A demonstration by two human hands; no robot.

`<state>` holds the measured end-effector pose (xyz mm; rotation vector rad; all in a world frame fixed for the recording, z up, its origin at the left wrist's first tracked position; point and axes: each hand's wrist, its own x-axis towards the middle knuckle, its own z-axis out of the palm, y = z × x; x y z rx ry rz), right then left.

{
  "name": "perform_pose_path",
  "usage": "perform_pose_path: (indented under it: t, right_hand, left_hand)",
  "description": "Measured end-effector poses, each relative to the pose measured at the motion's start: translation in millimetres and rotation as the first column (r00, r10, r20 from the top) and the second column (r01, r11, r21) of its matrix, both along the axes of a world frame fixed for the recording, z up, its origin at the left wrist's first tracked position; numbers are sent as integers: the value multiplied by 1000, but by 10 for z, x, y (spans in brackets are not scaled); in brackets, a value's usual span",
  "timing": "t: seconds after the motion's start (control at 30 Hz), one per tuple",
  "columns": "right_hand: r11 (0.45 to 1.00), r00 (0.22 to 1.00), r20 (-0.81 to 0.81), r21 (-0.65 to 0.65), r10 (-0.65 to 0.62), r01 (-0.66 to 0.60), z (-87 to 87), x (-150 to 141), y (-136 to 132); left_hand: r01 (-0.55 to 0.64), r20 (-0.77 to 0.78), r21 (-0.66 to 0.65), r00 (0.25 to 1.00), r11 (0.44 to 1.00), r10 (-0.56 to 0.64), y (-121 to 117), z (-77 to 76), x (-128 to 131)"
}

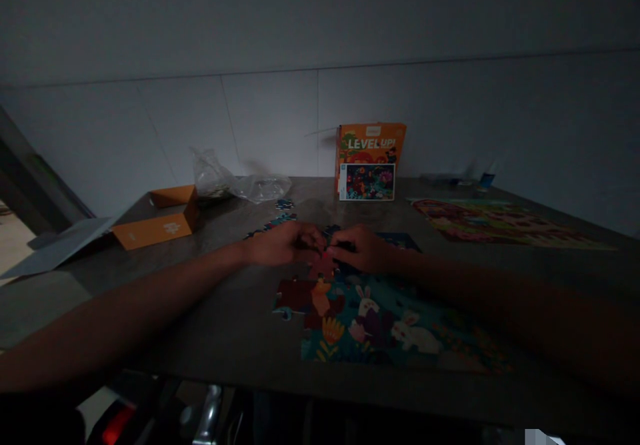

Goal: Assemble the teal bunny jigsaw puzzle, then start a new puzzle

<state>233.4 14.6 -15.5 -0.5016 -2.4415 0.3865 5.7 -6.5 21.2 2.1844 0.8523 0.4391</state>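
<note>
A partly joined jigsaw puzzle (pixel 370 325) lies in front of me, with white rabbits, a fox and flowers on a teal ground. Over its upper left edge, my left hand (pixel 280 243) and my right hand (pixel 365 248) meet, fingertips almost touching. Both are closed, their thumbs and fingers pinching at a small dark puzzle piece (pixel 327 253) by the reddish part of the picture. The fingers and dim light hide most of that piece. Loose puzzle pieces (pixel 280 219) lie just beyond my left hand.
An orange open box (pixel 160 218) stands at the left, beside a grey sheet (pixel 65 245) and clear plastic bags (pixel 260 187). At the back, an orange puzzle box (pixel 373 139) stands upright behind a small picture card (pixel 370 182). Another joined puzzle (pixel 500 223) lies at the right.
</note>
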Motion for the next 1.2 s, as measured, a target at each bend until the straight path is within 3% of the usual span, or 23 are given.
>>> perform_pose_path:
  t: [0.2, 0.37, 0.6, 0.83, 1.03, 1.2]
  right_hand:
    - [1000, 1000, -7, -5, 7, -7, -5, -5, -5]
    - [998, 998, 33, 44, 46, -47, 6, 0, 0]
    - [999, 998, 51, 38, 33, -35, -3, 3, -5]
    - [995, 995, 26, -39, -94, 95, -20, -8, -20]
    - [974, 974, -18, -27, -225, 225, -43, -16, 22]
    - [983, 983, -12, -23, -182, 182, -24, -19, -9]
  left_hand:
    - [-18, 21, -67, 1000, 998, 19, -17, 17, 8]
    - [52, -19, -59, 998, 997, -54, 7, -18, -7]
    - [95, -71, 127, 994, 987, -87, 42, -35, -27]
    - [112, -232, 321, 972, 940, -37, 21, -5, -26]
    - [57, -244, 437, 968, 898, 57, 0, 126, -60]
    - [170, -331, 430, 943, 887, -20, -36, 148, -57]
